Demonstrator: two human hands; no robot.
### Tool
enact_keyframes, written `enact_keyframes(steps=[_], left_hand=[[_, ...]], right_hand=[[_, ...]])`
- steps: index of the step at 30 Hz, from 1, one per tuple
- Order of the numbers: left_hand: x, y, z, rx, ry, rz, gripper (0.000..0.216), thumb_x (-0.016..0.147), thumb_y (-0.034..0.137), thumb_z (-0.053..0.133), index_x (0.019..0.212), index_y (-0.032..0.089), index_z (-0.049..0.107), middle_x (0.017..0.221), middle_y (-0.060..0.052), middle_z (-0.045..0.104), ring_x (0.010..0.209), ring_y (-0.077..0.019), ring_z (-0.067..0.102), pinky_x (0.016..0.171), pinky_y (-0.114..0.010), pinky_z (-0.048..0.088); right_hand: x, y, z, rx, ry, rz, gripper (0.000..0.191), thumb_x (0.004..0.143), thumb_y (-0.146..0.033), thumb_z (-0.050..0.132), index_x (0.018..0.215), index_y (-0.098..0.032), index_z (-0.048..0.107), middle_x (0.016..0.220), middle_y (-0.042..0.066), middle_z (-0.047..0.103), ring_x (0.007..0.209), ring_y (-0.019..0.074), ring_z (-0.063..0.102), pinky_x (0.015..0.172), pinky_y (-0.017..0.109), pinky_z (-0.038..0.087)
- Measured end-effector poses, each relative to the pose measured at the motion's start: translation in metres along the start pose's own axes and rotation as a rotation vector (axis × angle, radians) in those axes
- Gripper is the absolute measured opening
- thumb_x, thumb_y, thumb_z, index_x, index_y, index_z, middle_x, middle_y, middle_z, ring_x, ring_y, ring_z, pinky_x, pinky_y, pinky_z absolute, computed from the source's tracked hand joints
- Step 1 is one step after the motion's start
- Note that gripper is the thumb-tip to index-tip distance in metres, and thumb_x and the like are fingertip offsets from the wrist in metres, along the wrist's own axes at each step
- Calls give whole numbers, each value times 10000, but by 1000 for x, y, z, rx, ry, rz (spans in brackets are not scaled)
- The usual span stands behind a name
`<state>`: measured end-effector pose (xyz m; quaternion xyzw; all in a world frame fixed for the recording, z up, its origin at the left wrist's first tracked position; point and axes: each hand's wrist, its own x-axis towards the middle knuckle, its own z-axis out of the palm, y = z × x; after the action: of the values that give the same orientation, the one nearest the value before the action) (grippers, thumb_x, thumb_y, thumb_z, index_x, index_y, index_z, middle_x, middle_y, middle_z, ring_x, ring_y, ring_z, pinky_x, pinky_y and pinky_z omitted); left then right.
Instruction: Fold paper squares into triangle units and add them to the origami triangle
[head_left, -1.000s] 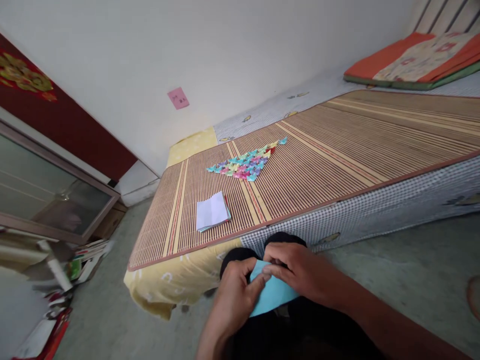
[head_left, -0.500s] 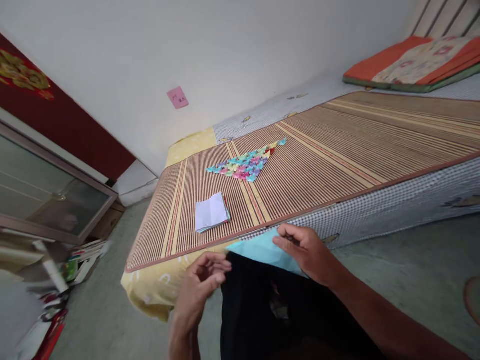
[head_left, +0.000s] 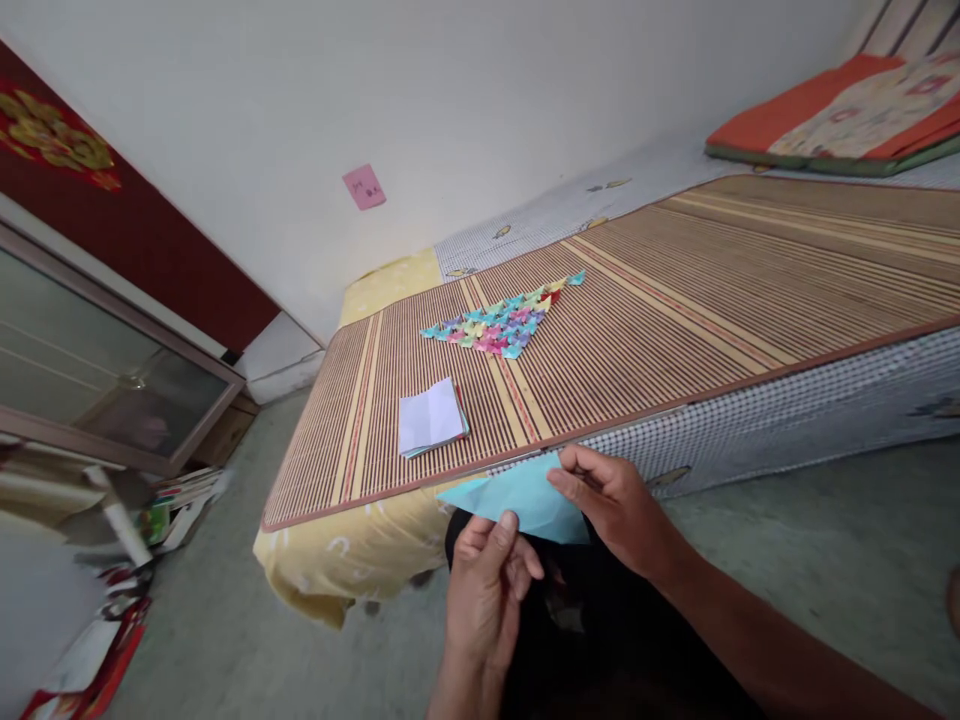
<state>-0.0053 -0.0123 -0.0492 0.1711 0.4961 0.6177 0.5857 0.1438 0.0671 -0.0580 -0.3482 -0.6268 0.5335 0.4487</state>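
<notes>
A folded sheet of light blue paper [head_left: 529, 500] with a pointed left end is stretched between my two hands, above my dark-clad lap. My left hand [head_left: 487, 575] pinches its lower edge, thumb on top and fingers beneath. At its upper right side, my right hand [head_left: 611, 500] grips the paper between thumb and forefinger. Beyond them on the bed mat lies a stack of paper sheets [head_left: 433, 418], the top one pale lilac with a crease. Farther back, many small folded paper pieces [head_left: 499, 325] in several colours form a triangle.
A striped bamboo mat [head_left: 637, 330] covers the bed, over a yellow cloth [head_left: 337, 560] and checked sheet. Folded orange bedding [head_left: 832, 115] rests at the far right. A pink note [head_left: 364, 187] is on the wall. Left are a glass-fronted cabinet [head_left: 97, 350] and clutter on the floor.
My left hand has moved right, from beside the paper onto its lower edge, and now pinches it. My right hand keeps its hold. The view has shifted slightly.
</notes>
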Motion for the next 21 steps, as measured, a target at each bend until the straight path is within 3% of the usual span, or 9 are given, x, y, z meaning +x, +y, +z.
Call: enact_keyframes(steps=[3,5,10,15,21], left_hand=[[-1,5,2,-80,82,-32,461,553,368,975,709,142,605,553,26,622,525,-112,659,457,-139,443],[-1,8,2,-80,88,-29,467,532,350,985,764,137,640,611,19,651,557,-129,689,462,-147,461],[0,12,-3,27,52,139,339,719,372,886,824,135,666,473,76,528,355,-15,389,389,-134,241],[3,22,-10,-10,125,241,311,699,318,897,732,154,636,467,90,471,420,-21,350,479,-137,312],[2,30,-25,-24,192,347,307,723,351,881,773,156,650,640,35,616,484,-28,400,492,-139,343]], right_hand=[[1,1,-1,8,-7,-5,325,966,-403,576,721,-210,487,650,-58,354,578,121,340,526,260,299],[2,2,-2,8,-17,-6,317,966,-397,581,726,-210,492,651,-57,356,582,123,343,532,262,303],[1,0,-4,-25,-33,-20,318,969,-390,575,718,-215,488,645,-53,343,586,129,344,540,269,303],[-1,-1,-9,-46,-24,-22,322,973,-379,567,708,-219,478,645,-53,323,576,128,329,527,270,295],[0,-1,-10,-45,4,1,314,967,-369,578,706,-219,488,643,-53,334,574,125,338,524,262,310]])
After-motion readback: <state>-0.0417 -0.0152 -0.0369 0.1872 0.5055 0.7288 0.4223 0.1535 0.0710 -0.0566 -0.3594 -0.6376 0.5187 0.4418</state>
